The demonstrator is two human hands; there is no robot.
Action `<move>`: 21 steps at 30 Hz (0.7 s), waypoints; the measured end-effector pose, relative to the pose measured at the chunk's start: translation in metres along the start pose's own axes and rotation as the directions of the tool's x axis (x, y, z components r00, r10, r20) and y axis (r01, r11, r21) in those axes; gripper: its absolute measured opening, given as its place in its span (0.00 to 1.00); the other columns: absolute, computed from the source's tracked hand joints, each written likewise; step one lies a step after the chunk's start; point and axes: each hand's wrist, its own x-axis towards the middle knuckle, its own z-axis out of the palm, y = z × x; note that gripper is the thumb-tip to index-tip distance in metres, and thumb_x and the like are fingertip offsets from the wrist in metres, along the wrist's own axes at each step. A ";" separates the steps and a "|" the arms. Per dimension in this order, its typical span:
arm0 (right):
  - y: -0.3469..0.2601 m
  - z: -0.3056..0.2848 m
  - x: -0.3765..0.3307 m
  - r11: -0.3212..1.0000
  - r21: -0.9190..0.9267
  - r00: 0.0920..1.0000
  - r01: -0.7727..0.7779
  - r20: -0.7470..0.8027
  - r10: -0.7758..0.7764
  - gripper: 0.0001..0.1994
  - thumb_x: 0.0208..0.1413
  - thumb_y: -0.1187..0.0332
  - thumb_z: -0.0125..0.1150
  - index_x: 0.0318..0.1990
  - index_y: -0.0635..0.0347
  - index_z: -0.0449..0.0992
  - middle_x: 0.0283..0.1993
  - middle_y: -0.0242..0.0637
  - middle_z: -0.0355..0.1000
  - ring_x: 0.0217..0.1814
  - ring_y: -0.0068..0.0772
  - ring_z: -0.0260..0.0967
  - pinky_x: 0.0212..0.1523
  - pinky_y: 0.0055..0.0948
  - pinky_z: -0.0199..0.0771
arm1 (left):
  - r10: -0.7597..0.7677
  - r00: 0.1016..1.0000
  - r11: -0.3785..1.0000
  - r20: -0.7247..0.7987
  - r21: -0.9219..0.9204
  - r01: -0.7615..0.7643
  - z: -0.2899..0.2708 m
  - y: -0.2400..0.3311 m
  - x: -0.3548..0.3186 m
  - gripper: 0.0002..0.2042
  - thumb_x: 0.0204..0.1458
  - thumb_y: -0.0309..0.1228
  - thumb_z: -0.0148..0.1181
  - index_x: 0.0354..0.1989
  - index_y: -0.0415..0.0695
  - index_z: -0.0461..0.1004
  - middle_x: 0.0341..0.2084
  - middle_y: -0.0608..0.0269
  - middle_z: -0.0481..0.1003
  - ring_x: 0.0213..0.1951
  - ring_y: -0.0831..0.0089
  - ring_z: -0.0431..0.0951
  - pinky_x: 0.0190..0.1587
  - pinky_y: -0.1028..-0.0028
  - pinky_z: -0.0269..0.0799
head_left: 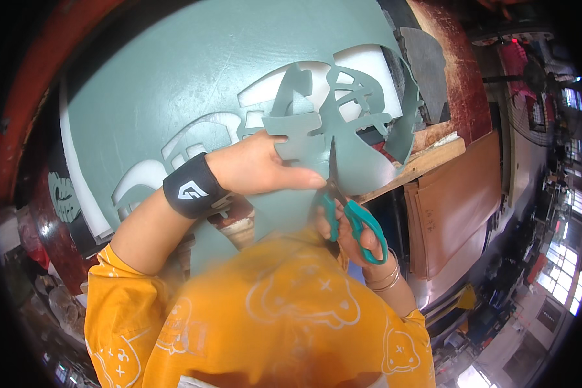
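A large grey-green sheet [155, 84] with shaped cut-outs spreads in front of me, and white material shows through its openings. My left hand [258, 165], with a black wristband [193, 186] at its wrist, pinches the sheet's near, cut-up part, thumb on top and fingers partly hidden beneath. In my right hand [348, 236] is a pair of scissors [374, 233] with teal handles, my fingers through the loops. The scissors' dark blade points away from me and lies against the sheet, just right of my left thumb. A strip of sheet hangs down towards my orange apron [271, 304].
A wooden bar [427, 161] runs along the table's near right edge. Beside it stand brown flat panels [459, 207]. A dark grey scrap [425, 71] lies on the worn red tabletop at right. Another green cut piece [64, 196] is at far left. A fan [530, 116] stands farther right.
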 end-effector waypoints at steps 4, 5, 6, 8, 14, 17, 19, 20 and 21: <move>-0.006 -0.004 0.001 0.995 0.018 0.994 -0.103 -0.023 0.103 0.24 0.58 0.56 0.49 0.53 0.69 0.61 0.47 0.43 0.67 0.44 0.35 0.67 0.48 0.28 0.68 | -0.031 0.999 0.998 0.042 -0.044 0.033 -0.004 -0.001 0.001 0.19 0.47 0.30 0.65 0.47 0.41 0.70 0.37 0.67 0.73 0.40 0.80 0.70 0.43 0.76 0.68; -0.009 -0.004 0.003 0.989 -0.096 0.994 -0.109 -0.009 0.109 0.26 0.55 0.54 0.53 0.53 0.69 0.62 0.44 0.41 0.68 0.43 0.33 0.66 0.47 0.27 0.68 | -0.021 0.998 0.998 0.056 -0.053 0.024 -0.005 -0.001 0.002 0.19 0.47 0.30 0.65 0.48 0.41 0.70 0.38 0.68 0.73 0.40 0.80 0.70 0.43 0.76 0.68; -0.013 -0.003 0.005 0.971 -0.210 0.993 -0.111 0.004 0.114 0.29 0.52 0.52 0.56 0.52 0.69 0.63 0.42 0.39 0.68 0.42 0.31 0.66 0.46 0.26 0.67 | -0.012 0.997 0.998 0.070 -0.062 0.016 -0.006 -0.001 0.002 0.19 0.47 0.30 0.65 0.48 0.41 0.70 0.38 0.68 0.73 0.40 0.80 0.70 0.43 0.76 0.68; -0.020 -0.001 0.009 0.900 -0.423 0.993 -0.105 -0.001 0.116 0.33 0.45 0.48 0.63 0.50 0.68 0.65 0.37 0.36 0.67 0.39 0.27 0.64 0.42 0.23 0.65 | -0.035 0.991 0.999 0.132 0.021 0.032 -0.010 0.000 0.004 0.23 0.47 0.31 0.64 0.52 0.41 0.67 0.43 0.63 0.72 0.45 0.75 0.69 0.48 0.73 0.67; -0.025 -0.004 0.011 0.881 -0.435 0.982 -0.187 -0.071 0.174 0.37 0.37 0.48 0.70 0.50 0.66 0.65 0.37 0.32 0.65 0.39 0.23 0.60 0.40 0.23 0.62 | -0.182 0.979 0.982 0.093 0.065 0.177 -0.007 0.003 0.002 0.25 0.47 0.32 0.62 0.54 0.42 0.64 0.46 0.58 0.71 0.47 0.70 0.70 0.49 0.72 0.67; -0.043 -0.013 0.006 0.811 -0.503 0.951 -0.299 -0.085 0.298 0.33 0.38 0.57 0.71 0.52 0.63 0.65 0.39 0.32 0.65 0.40 0.22 0.61 0.43 0.23 0.63 | -0.188 0.980 0.969 -0.063 0.152 0.195 0.003 0.004 -0.001 0.24 0.49 0.32 0.60 0.55 0.42 0.64 0.46 0.56 0.71 0.47 0.69 0.71 0.49 0.71 0.67; -0.074 -0.014 -0.005 0.591 -0.720 0.891 -0.365 -0.086 0.445 0.30 0.38 0.64 0.70 0.51 0.62 0.65 0.39 0.32 0.65 0.39 0.22 0.62 0.44 0.23 0.64 | -0.060 0.986 0.965 -0.155 0.242 0.097 0.011 0.005 -0.003 0.21 0.53 0.32 0.55 0.55 0.41 0.63 0.44 0.55 0.72 0.46 0.69 0.71 0.48 0.71 0.68; -0.097 -0.014 -0.009 0.559 -0.745 0.884 -0.363 -0.087 0.459 0.29 0.38 0.67 0.69 0.50 0.62 0.65 0.39 0.31 0.65 0.39 0.21 0.63 0.44 0.23 0.65 | -0.101 0.973 0.965 -0.209 0.218 0.147 0.016 0.004 -0.003 0.19 0.53 0.32 0.55 0.53 0.40 0.64 0.40 0.58 0.73 0.42 0.71 0.71 0.45 0.72 0.68; -0.120 -0.012 -0.011 0.527 -0.770 0.877 -0.360 -0.087 0.473 0.28 0.38 0.69 0.69 0.50 0.62 0.66 0.39 0.31 0.66 0.39 0.21 0.64 0.44 0.23 0.66 | -0.100 0.963 0.973 -0.251 0.179 0.148 0.020 0.004 -0.004 0.17 0.54 0.32 0.55 0.50 0.39 0.65 0.36 0.61 0.73 0.39 0.74 0.71 0.43 0.73 0.69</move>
